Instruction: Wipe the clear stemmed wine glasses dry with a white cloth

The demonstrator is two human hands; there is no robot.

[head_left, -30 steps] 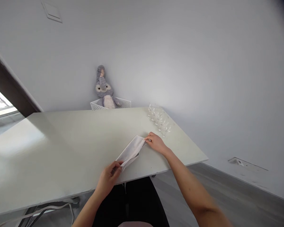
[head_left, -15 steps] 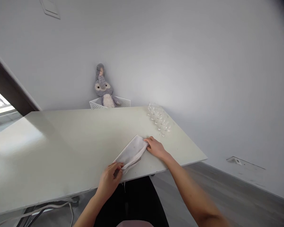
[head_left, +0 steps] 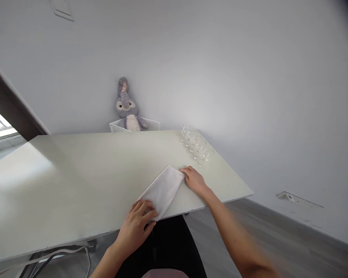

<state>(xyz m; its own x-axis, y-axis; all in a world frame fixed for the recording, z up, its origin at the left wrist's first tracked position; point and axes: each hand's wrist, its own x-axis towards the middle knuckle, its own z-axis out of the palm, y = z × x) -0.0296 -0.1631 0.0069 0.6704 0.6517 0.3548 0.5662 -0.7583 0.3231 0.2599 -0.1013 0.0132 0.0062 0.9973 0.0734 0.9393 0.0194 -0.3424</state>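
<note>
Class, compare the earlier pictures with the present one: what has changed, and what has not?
The white cloth's raised fold now lies nearly flat, opened toward the person. The right hand shifted slightly rightward; the left hand went from pinching the near end to spreading over it. The clear glasses and plush toy stayed put.

There are two hands (head_left: 137,223) (head_left: 195,181), one cloth (head_left: 164,189), one toy (head_left: 127,110), one basket (head_left: 152,125).

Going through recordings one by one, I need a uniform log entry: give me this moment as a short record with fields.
Left hand: resting over the near end of the white cloth
Right hand: at its far right corner; grip unclear
Cloth: appears folded, lying on the table
Clear glasses: grouped near the table's right edge
Plush toy: grey, in a white basket at the table's far edge
</note>
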